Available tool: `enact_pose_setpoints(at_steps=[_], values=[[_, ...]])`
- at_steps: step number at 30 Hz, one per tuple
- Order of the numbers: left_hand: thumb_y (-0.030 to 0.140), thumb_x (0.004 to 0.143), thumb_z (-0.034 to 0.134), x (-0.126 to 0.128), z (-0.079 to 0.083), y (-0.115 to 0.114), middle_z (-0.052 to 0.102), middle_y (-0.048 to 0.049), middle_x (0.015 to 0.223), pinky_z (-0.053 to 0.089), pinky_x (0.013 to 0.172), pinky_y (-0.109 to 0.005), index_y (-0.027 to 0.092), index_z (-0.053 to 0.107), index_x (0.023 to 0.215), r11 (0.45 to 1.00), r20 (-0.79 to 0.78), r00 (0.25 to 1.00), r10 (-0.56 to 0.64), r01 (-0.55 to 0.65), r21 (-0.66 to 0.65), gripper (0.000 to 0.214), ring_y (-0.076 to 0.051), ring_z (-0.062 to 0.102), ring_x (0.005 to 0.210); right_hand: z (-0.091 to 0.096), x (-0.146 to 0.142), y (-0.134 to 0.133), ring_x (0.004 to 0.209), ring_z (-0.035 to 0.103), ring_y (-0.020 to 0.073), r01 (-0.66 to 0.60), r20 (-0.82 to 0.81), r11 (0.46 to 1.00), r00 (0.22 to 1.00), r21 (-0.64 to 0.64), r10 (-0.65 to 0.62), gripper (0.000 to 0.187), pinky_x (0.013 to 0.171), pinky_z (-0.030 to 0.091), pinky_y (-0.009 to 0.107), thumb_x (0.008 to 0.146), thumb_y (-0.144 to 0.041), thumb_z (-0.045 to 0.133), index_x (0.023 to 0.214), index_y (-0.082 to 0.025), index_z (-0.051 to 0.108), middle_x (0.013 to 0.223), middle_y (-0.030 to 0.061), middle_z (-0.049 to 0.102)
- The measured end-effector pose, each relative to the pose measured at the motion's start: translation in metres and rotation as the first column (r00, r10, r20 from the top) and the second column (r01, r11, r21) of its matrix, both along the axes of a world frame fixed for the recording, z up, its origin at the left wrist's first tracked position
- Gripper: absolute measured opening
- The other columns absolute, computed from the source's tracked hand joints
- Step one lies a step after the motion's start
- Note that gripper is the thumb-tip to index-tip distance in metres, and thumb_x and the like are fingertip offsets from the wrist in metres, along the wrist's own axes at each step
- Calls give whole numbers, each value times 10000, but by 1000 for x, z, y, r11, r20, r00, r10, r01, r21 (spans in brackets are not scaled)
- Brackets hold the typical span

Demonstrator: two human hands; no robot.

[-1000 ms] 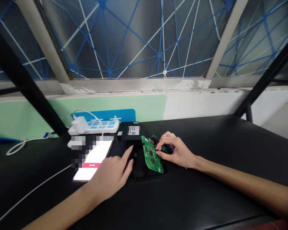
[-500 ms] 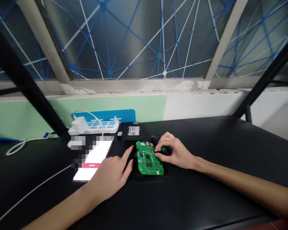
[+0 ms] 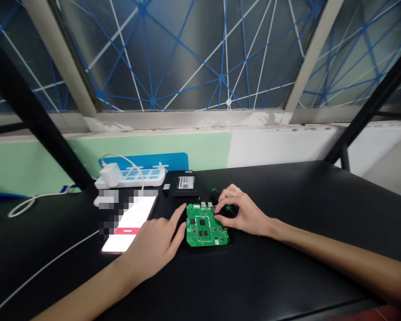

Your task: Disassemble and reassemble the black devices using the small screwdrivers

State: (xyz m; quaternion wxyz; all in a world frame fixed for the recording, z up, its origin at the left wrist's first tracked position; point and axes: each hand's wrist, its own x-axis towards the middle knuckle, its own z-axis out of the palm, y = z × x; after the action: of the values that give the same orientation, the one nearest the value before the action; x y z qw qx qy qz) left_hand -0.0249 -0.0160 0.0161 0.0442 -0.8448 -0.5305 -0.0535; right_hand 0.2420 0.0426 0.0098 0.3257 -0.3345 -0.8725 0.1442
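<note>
the green circuit board [image 3: 207, 229] lies face up and roughly level on the black tabletop [image 3: 254, 281], between the two hands. a dark base [image 3: 230, 240] shows beneath its lower right edge.

right hand [image 3: 244, 213]: thumb and index finger are brought together in a pinch on the right edge of the board. the remaining fingers are curled above the pinch. the exact part under the fingertips is too small to tell.

left hand [image 3: 153, 238]: palm down, partly open, gripping nothing. index finger and thumb are spread apart and directed at the left edge of the board. whether the fingertips press the board or the base cannot be told.

surrounding items: a screwdriver [image 3: 215, 193] lies behind the right hand, partly hidden by it. a black box [image 3: 173, 189] with a white label sits beyond the board. a lit phone [image 3: 133, 223] lies beside the left hand.
</note>
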Motion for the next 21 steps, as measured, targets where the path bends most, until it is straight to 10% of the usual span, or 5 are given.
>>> enact_pose_setpoints(at_steps=[21], values=[[387,1052,223,1,-1,0,622,-2,629,361,542,-304,194,263,1522,1000,-2,1000,9,-9,-16,509,-223,624,577,4,1,1,907,523,226,4,39,1000,999,14,-4,61,827,403,408,748,-229,760,796,-252,729,947,29,658]])
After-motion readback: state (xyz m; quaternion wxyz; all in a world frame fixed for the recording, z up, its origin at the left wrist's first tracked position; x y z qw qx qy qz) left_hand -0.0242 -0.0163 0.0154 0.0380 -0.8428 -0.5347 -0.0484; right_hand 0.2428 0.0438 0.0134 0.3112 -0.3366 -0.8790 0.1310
